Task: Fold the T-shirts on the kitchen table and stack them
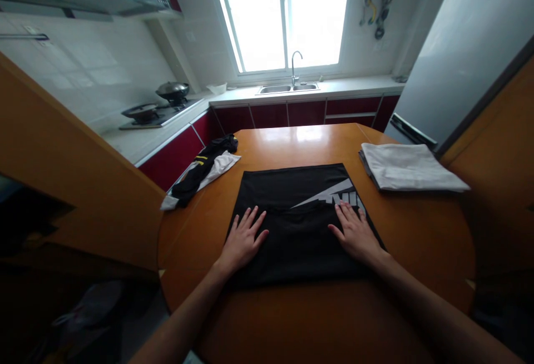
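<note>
A black garment with a grey printed design, perhaps a T-shirt [300, 247], lies on the wooden table [292, 325] in front of me. Its near part is folded over, and the edge of that fold crosses the middle, partly covering the print. My left hand [244, 239] rests flat on the left side of the fold, fingers spread. On the right side, my right hand [354, 230] also lies flat with fingers apart, its fingertips touching the grey print. Neither hand grips the cloth.
Folded white and grey cloths [411, 166] are stacked at the table's right. Crumpled black and white clothes [204, 169] lie along its left edge. Beyond the table are a sink [287, 88], a stove with a pan [142, 112] and a lidded wok [173, 91], and a fridge [467, 47] at right.
</note>
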A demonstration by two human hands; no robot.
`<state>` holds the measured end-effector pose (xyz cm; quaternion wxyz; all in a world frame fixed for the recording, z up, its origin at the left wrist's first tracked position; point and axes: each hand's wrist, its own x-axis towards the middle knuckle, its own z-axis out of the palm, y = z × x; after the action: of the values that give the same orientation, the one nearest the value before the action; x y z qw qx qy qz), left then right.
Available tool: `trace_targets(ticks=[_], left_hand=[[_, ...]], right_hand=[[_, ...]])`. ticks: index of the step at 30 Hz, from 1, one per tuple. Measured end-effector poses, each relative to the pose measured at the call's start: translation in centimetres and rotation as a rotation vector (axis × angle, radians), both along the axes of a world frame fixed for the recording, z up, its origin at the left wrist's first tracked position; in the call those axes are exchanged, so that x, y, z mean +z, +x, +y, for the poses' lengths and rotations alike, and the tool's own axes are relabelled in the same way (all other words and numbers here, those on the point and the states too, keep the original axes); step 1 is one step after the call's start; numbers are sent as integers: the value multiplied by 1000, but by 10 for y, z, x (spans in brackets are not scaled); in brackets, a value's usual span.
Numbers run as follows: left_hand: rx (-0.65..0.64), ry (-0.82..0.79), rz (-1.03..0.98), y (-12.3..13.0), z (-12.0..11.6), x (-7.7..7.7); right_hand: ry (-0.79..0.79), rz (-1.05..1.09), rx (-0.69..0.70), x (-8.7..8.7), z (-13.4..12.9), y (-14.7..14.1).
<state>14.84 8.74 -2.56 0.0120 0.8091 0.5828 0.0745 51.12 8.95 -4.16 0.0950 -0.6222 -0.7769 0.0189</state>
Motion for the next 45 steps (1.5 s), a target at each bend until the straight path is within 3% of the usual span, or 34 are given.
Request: trace_targets(ticks=[5,9,13,17,22,25,28,32,39,45], left_hand=[[10,-4,-22,0,-6,16],[-26,71,-72,-4,-31,31],[-54,-2,-69,-4,-54,20],[-57,-96,-185,-9,-56,18],[65,40,-544,-48,-64,49],[42,67,-572,-77,-82,59],[-106,-35,-497,-94,-104,55],[-214,-125,-417,-95,-122,40],[-314,70,-311,-93,-124,31],[-353,103,-218,-96,-120,30]], right_hand=[[62,2,-32,7,-5,0],[187,4,14,16,-28,4],[174,10,41,0,-43,14],[160,59,20,-14,-43,22],[264,185,100,1,-50,41],[279,292,223,7,-60,65],[260,334,336,4,-71,88],[227,266,396,-3,-82,106],[189,144,455,6,-88,114],[267,24,540,21,-90,113]])
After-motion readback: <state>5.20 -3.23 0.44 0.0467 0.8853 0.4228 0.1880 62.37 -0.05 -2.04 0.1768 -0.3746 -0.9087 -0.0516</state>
